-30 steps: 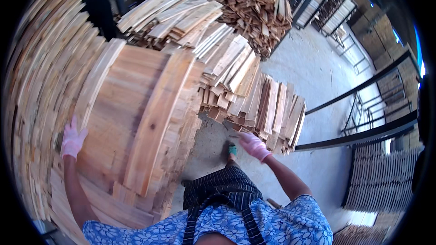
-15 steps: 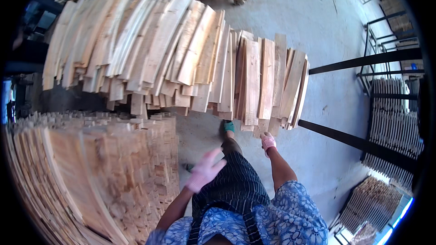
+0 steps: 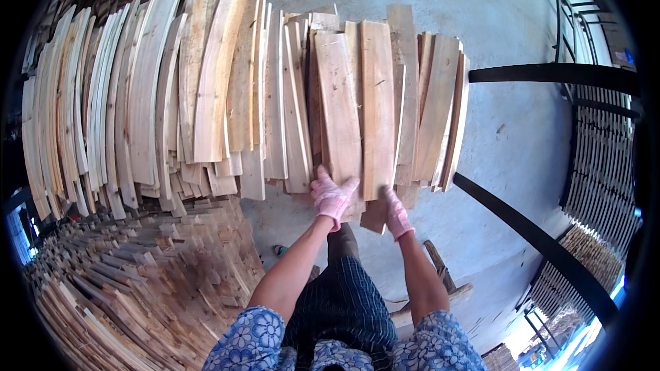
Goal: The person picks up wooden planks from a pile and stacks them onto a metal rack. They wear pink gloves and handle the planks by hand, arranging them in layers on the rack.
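Note:
Both my hands wear pink gloves and work at the near ends of a long row of wooden boards. My left hand (image 3: pixel 333 197) is closed at the lower end of a pale board (image 3: pixel 338 106), its thumb and fingers spread across the end. Close beside it, my right hand (image 3: pixel 398 216) grips the right edge at the near end of a second board (image 3: pixel 377 103); its fingers are partly hidden. Between the hands, a darker board end (image 3: pixel 374 217) sticks out lower than its neighbours and tilts slightly.
Leaning boards (image 3: pixel 148 89) continue to the left. A large stack of wood (image 3: pixel 151 268) stands at the lower left. Black metal bars (image 3: pixel 543 240) reach in from the right, with racks of slats (image 3: pixel 605 158) beyond. Wood pieces (image 3: pixel 440 268) lie on the grey floor near my right arm.
My left hand has come up and forward from beside my body to the boards. My right hand remains at the board ends. The view has shifted, and the row now appears closer.

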`<state>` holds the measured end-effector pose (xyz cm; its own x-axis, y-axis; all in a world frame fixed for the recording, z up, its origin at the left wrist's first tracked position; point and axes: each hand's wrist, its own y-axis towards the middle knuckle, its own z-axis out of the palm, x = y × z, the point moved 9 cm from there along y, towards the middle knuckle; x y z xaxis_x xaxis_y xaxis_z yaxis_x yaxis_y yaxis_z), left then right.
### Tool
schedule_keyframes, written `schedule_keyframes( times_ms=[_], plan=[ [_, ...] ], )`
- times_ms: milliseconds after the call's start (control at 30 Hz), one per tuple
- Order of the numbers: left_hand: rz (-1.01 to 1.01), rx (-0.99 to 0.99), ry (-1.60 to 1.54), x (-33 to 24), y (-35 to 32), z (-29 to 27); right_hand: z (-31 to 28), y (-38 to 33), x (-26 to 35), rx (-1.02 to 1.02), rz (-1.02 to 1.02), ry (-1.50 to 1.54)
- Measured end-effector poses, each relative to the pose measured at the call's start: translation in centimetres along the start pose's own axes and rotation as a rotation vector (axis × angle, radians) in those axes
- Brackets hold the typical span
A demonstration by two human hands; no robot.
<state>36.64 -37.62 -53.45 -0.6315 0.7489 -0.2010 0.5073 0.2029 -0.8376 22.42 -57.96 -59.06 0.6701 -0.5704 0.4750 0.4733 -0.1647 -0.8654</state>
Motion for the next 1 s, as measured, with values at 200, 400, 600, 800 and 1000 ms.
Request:
schedule_keyframes(
  times_ms=[200,400,600,800,1000],
  plan=[
    [0.027,0.113,-0.126,4.0,3.3,-0.6,3.6,-4.0,3.2,0.069,0.039,-0.216],
    [0.063,0.677,-1.019,8.0,3.8,-3.3,9.1,-4.5,7.3,0.379,-0.116,-0.228],
    [0.183,0.698,-0.842,3.6,-1.0,-3.2,14.9,-0.2,7.6,0.267,0.002,0.158],
    [0.206,0.659,-0.724,6.6,-7.6,-6.6,15.6,-8.2,6.0,0.37,-0.089,0.194],
    [0.465,0.38,0.076,13.0,-11.4,-9.5,16.7,-17.6,0.9,0.437,0.116,0.286]
  ],
)
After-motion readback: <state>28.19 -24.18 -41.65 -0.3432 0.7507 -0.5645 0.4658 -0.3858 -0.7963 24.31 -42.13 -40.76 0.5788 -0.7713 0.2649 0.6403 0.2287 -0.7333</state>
